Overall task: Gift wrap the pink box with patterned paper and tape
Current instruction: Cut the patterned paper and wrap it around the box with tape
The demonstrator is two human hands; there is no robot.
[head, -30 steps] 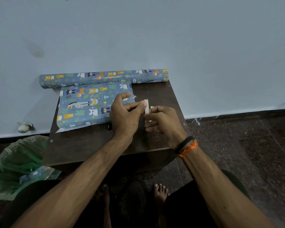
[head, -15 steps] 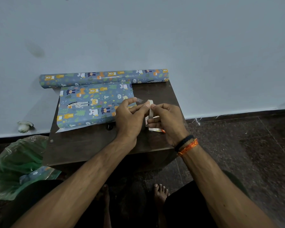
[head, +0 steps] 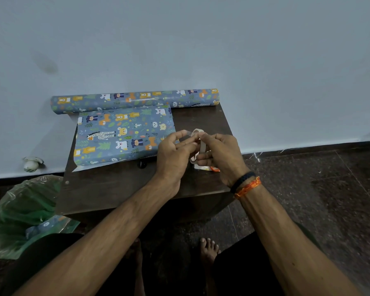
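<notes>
A box wrapped in blue animal-patterned paper (head: 120,135) lies on the left half of the dark wooden table (head: 120,189); no pink shows. Over the table's right half both hands meet. My right hand (head: 220,155) holds a roll of clear tape (head: 201,144) on edge. My left hand (head: 173,154) pinches the loose tape end (head: 187,133) at the top of the roll, just right of the wrapped box.
A roll of the same patterned paper (head: 135,100) lies along the table's back edge against the wall. A small packet with an orange part (head: 209,168) sits under my right hand. A green plastic bag (head: 19,216) with paper scraps lies on the floor at left.
The tape roll has turned in my right hand, and my left fingers have drawn a short clear strip off its top. Both hands stay in about the same place.
</notes>
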